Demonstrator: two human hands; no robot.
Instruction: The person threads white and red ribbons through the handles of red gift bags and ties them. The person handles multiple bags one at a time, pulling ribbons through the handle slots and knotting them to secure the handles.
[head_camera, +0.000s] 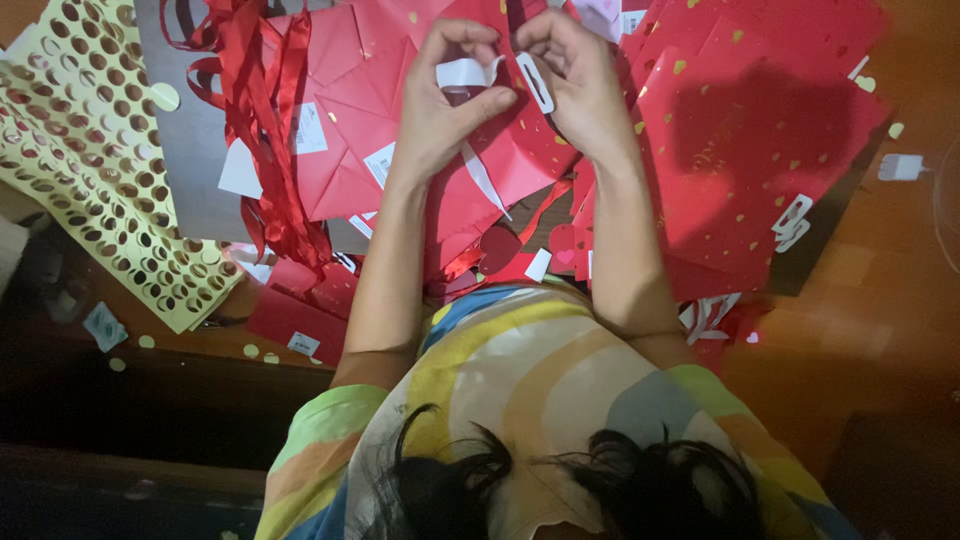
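Note:
My left hand (447, 95) and my right hand (575, 85) are raised together over a heap of flat red paper bags (520, 150). The left fingers pinch a small white paper piece (462, 73). The right fingers hold a white oblong handle patch with a slot (535, 82) against a red bag edge. Both hands touch the same red sheet; the thumbs hide part of it.
A pale yellow sheet punched full of round holes (90, 160) lies at the left. Red ribbons (262, 120) trail across a grey board (190, 150). More red bags with gold specks (760, 130) pile at the right. A white charger (902, 167) rests on the brown floor.

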